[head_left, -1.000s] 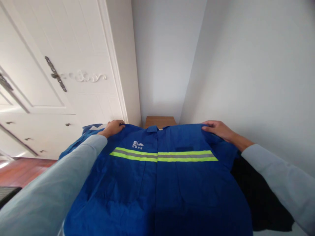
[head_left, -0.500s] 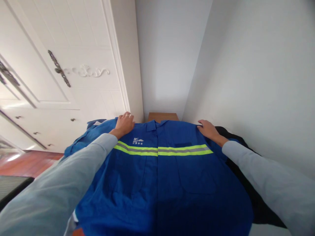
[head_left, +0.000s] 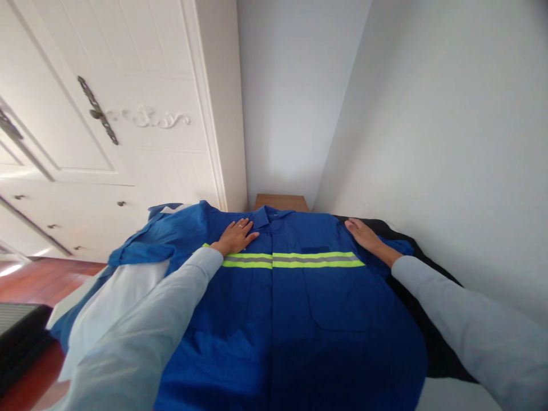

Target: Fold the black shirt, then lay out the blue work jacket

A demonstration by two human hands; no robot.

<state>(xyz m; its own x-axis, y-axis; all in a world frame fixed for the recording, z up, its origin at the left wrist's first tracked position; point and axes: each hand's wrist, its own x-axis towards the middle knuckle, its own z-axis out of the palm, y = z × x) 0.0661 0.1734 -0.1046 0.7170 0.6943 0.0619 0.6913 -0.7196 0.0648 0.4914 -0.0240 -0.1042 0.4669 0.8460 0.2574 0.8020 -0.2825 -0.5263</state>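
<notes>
A blue work jacket [head_left: 240, 319] lies spread out, front up, with its collar at the far end and a yellow-green and grey reflective stripe [head_left: 317, 260] across the chest. My left hand [head_left: 235, 236] rests flat on the chest left of the collar, fingers spread, a ring on one finger; it covers the white printed logo. At the jacket's right shoulder edge, my right hand [head_left: 363, 235] lies with its fingers stretched out, touching the cloth. The left sleeve [head_left: 141, 245] extends outward, partly over white cloth.
Black cloth [head_left: 445, 348] lies under the jacket's right side, against the grey wall [head_left: 449, 142]. A white wardrobe [head_left: 162, 74] stands at the left. Behind the collar is a brown wooden piece [head_left: 280, 202]. A dark padded object [head_left: 25, 331] sits at lower left above the reddish floor [head_left: 51, 279].
My left hand has moved from the left shoulder in toward the collar and now covers the logo. The right hand stays near the right shoulder. More white cloth shows at left.
</notes>
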